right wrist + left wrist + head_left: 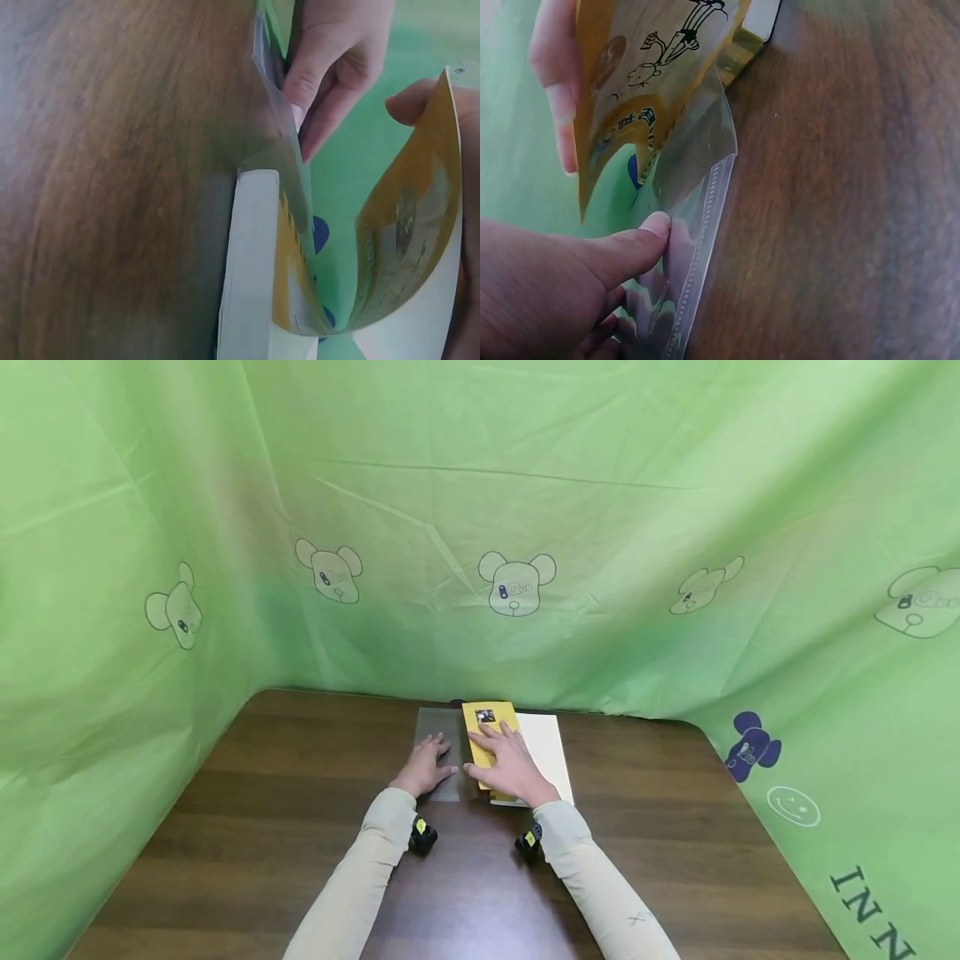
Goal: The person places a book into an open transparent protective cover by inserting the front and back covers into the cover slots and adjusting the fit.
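In the head view a book lies spread near the table's back edge, its yellow cover with a small photo over a white page. The cover rises in a bend off the book, showing line drawings. A clear plastic book cover with a ridged seam reaches left from the book. My left hand lies on this plastic; its thumb and fingers touch its upper side. My right hand rests on the yellow cover, fingers spread, fingertips past its edge. From the right wrist view the book's white page block stands edge-on.
The dark wooden table spreads around the book. Right behind its back edge hangs a green cloth with printed bear heads, which also runs along both sides. Small black wrist cameras sit beneath the sleeves.
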### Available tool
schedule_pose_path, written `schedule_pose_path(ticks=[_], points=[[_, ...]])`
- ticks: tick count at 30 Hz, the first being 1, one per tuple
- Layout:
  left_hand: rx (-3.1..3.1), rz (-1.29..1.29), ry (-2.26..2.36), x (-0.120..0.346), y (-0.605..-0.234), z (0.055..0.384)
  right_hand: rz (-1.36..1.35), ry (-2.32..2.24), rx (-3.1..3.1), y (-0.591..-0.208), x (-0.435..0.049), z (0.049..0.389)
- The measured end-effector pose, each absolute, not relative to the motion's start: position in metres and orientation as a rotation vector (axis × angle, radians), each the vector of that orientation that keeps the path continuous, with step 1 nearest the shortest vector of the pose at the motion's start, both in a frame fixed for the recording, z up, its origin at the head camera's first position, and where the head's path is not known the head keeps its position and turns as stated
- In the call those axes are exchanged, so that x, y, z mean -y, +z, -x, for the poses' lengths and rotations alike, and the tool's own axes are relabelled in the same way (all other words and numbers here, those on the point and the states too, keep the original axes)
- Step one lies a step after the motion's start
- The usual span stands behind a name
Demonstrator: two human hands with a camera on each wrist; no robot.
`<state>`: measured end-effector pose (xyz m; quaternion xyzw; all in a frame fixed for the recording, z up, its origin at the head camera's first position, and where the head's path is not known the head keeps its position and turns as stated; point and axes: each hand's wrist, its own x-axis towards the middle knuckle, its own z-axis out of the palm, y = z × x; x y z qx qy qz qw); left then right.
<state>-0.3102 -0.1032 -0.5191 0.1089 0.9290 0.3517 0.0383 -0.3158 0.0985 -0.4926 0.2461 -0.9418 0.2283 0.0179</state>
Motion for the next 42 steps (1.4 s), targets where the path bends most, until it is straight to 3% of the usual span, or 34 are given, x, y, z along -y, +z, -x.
schedule_pose_path(ticks=[42], points=[[-2.765, -0.247, 1.112, 0.103, -0.516, 0.31, -0.847, 0.424, 2.997, -0.506, -0.096, 0.323]])
